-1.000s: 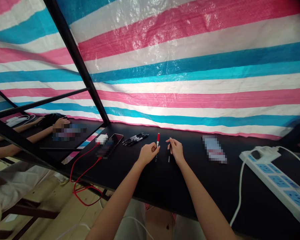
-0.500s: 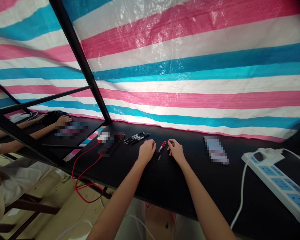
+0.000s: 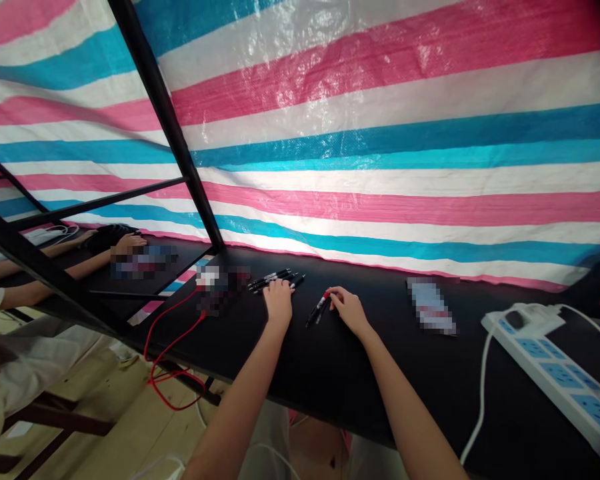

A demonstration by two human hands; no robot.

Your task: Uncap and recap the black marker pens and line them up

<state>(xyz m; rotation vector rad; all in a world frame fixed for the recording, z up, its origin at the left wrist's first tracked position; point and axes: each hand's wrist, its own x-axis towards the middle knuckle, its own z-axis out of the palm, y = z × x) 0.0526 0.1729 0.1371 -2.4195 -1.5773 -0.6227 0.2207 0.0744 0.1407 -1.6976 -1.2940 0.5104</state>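
Left hand (image 3: pixel 279 303) palm-down, fingers (image 3: pixel 279 286) over pens (image 3: pixel 269 278).

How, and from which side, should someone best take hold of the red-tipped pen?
Probably by its red end, from the right: the slender red-tipped pen lies slanting, with that end farther away and nearest the right hand.

On the counter (image 3: pixel 330 373), a bunch of pens (image 3: pixel 273 278) lies under and just beyond the left hand (image 3: pixel 279 303), with a cable (image 3: pixel 179 339) hanging over the front edge farther left. A marker (image 3: pixel 324 301) lies between the two hands, at the fingertips of the right hand (image 3: pixel 349 309). A power strip (image 3: pixel 557 373) sits at far right, and a sheet (image 3: pixel 355 100) hangs behind everything.
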